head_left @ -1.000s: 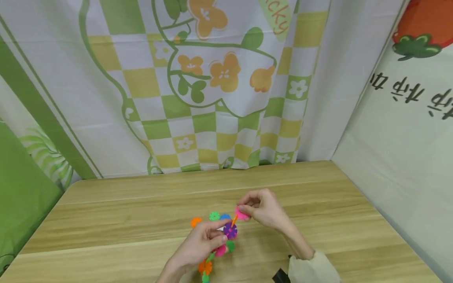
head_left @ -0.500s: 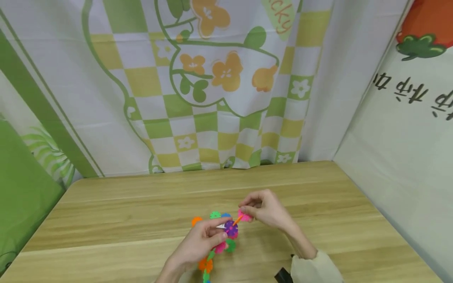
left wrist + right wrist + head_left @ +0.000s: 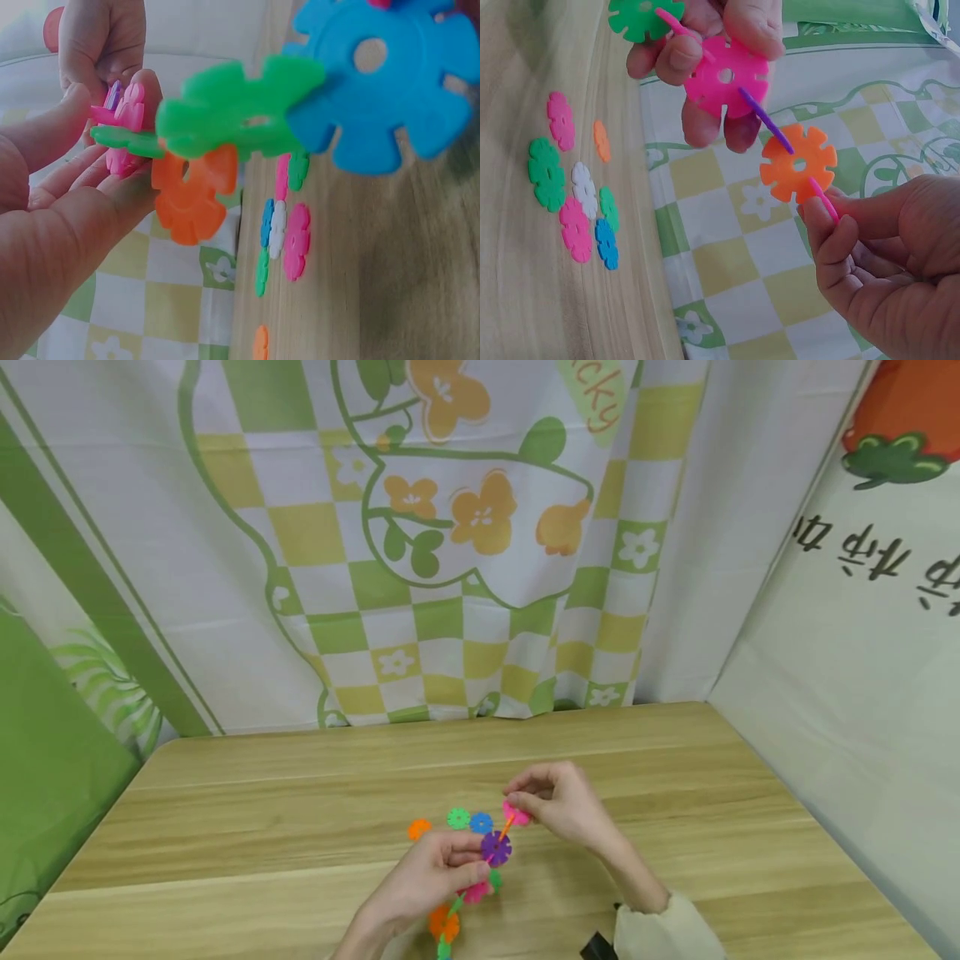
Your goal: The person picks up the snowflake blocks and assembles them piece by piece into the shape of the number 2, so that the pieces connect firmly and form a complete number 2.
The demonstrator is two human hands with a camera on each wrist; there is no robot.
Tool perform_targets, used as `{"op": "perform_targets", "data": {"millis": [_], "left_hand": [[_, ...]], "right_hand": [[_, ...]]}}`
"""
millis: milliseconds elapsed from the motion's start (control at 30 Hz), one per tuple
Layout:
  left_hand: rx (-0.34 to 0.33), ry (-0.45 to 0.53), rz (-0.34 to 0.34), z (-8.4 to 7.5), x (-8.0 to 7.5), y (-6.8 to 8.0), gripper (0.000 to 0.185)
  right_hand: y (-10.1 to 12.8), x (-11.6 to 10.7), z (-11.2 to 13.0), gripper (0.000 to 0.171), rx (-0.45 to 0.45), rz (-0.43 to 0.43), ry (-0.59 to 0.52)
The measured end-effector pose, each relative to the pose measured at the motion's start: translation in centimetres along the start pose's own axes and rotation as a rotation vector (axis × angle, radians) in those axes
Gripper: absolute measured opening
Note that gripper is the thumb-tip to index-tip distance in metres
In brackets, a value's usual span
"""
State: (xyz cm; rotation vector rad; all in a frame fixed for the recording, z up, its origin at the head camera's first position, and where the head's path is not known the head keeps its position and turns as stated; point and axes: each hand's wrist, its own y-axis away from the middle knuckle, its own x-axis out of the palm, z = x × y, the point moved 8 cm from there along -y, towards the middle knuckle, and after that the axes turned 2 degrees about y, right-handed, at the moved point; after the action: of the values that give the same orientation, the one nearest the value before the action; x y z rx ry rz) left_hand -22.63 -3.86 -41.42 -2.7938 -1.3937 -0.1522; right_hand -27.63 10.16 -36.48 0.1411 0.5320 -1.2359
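**Low over the wood-grain table point(image 3: 300, 810): disc chain point(image 3: 476, 893) stretching between left hand point(image 3: 431, 864) and right hand point(image 3: 566, 806)**

Writing first. At 1 o'clock in the head view, a green patch point(image 3: 592, 402) on the curtain point(image 3: 375, 585) is showing the red letters "cky", its front part running out at the top edge. Between 2 and 3 o'clock, large dark characters point(image 3: 873, 558) are tilting across the right-hand wall cloth point(image 3: 817, 668); not reading them with certainty. An orange-red fruit print point(image 3: 903, 414) is sitting above them.

Surface: pale wood grain, its bands running side to side. Curtain at 12 o'clock is hanging behind the far edge, green and yellow checks, orange flowers. Green cloth point(image 3: 60, 793) is filling 8 to 9 o'clock.

Hands: left, just past 6 o'clock, is gripping the chain between thumb and fingers beside the purple disc point(image 3: 496, 848). Right, at 5 o'clock, is pinching a pink disc point(image 3: 516, 812), which is meeting the orange disc point(image 3: 799, 165) slotted to the purple one. Pale sleeve point(image 3: 667, 939) is covering the right forearm.

Loose discs, including orange point(image 3: 420, 830), green point(image 3: 458, 818) and blue point(image 3: 482, 823), are lying on the table at the left hand's 12 to 1 o'clock.
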Motion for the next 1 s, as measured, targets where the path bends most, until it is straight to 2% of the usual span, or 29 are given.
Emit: {"op": "perform_targets", "data": {"millis": [233,467,600,733,867,1000], "left_hand": [[0.021,-0.03,-0.029,-0.2,-0.1,0.0,0.026],[-0.005,-0.038,-0.085,-0.1,-0.7,0.3,0.037],[-0.022,-0.056,-0.136,-0.1,-1.2,0.5,0.045],[-0.031,-0.05,-0.142,-0.1,-1.3,0.5,0.044],[-0.035,-0.042,-0.13,-0.1,-1.2,0.3,0.045],[-0.039,-0.058,-0.125,0.0,-1.2,0.3,0.046]], "right_hand": [[0.0,0.1,0.6,0.006,-0.009,-0.046,-0.003],[-0.2,0.0,0.5,0.009,0.005,-0.063,-0.033],[-0.2,-0.2,0.2,0.014,0.02,-0.052,-0.076],[-0.1,-0.5,0.1,0.02,0.013,-0.017,-0.077],[-0.2,-1.2,0.1,0.023,0.009,0.002,-0.001],[-1.0,-1.4,1.2,0.023,-0.058,0.059,0.165]]}}
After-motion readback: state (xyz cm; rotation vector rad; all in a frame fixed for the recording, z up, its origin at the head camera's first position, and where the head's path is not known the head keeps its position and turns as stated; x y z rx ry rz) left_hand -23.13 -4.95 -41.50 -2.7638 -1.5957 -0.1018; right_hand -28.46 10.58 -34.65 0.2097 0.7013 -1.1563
